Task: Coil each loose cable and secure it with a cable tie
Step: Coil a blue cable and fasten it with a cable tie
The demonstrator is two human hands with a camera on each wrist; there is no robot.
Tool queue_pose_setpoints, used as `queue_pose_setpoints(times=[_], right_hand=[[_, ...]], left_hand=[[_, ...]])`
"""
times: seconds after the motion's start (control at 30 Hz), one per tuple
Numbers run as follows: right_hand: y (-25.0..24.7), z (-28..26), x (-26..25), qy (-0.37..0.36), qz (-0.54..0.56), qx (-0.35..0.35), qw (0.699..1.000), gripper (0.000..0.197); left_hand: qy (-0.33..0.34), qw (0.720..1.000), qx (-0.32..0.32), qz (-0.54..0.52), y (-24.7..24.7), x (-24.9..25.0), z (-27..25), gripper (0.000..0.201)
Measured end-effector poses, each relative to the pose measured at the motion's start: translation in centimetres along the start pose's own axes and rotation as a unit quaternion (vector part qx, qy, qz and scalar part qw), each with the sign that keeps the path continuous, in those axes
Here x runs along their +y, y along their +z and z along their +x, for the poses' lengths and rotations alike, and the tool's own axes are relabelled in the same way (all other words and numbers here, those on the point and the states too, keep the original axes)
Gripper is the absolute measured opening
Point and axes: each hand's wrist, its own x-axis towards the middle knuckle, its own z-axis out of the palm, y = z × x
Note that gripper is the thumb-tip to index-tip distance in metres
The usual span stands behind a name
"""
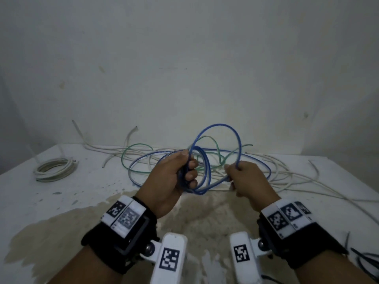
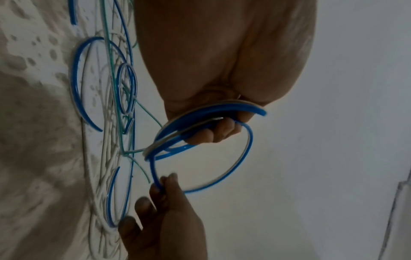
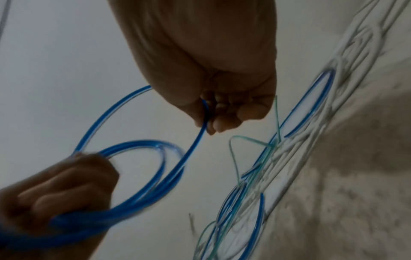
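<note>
Left hand: the left hand (image 1: pixel 171 177) is curled into a fist round several stacked loops of the blue cable (image 1: pixel 217 128), held up above the tabletop (image 1: pixel 24 193); the left wrist view shows the fingertips (image 2: pixel 219 130) wrapped over the bundle.
Right hand: the right hand (image 1: pixel 246 177) pinches a single strand of the same blue cable between thumb and fingers, just beside the left hand; the other fingers are folded into the palm.
Blue cable: one big loop arches from fist to fist, smaller loops hang under the left hand, and the rest trails back onto the tabletop in wide curves behind both hands.
Green cable: a thin green cable (image 1: pixel 139 144) lies loose, tangled through the blue and white runs near the wall (image 1: pixel 184 58).
White cables: loose white cables (image 1: pixel 287 177) sprawl to the right, some running off the frame edge.
White coil: a wound white coil (image 1: pixel 54 169) sits far left on the tabletop, well apart from the hands; whether a tie holds it cannot be made out.
Hard to see: where the blue cable's free end lies is lost in the tangle. Dark thin strands (image 1: pixel 367 261) at the lower right edge are cut off and unclear. Both wrist views are dim and motion-blurred near the coil.
</note>
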Motion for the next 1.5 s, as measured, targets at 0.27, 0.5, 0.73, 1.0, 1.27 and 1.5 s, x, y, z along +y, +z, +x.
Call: queue_pose_setpoints(times=[0.27, 0.5, 0.73, 1.0, 1.27, 1.5], right_hand=[[-4.3, 4.1, 3.3, -0.159, -0.278, 0.178, 0.931, 0.016], [-1.5, 0.8, -1.6, -0.331, -0.264, 0.005, 0.906, 0.068], [0.9, -0.1, -4.9, -0.49, -0.312, -0.058, 0.812, 0.02], [0.3, -1.8, -6.0, -0.42, -0.126, -0.139, 0.888, 0.013], [-1.0, -1.5, -7.0, -0.378, -0.118, -0.166, 0.903, 0.02], [-0.9, -0.7, -7.1, -0.368, -0.127, -0.158, 0.907, 0.018]], left_hand=[[-0.041, 0.999, -0.002, 0.035, -2.0, 2.2, -0.5, 0.021], [-0.031, 0.994, 0.055, 0.087, -1.6, 0.6, 0.0, 0.02], [-0.049, 0.994, 0.035, 0.095, -0.9, -0.2, -0.4, 0.022], [-0.052, 0.997, 0.046, 0.038, -1.1, -0.3, -0.2, 0.03], [-0.074, 0.996, 0.026, 0.052, -1.4, -0.5, -0.3, 0.022], [-0.063, 0.995, 0.002, 0.072, -1.0, -0.6, -0.4, 0.024]])
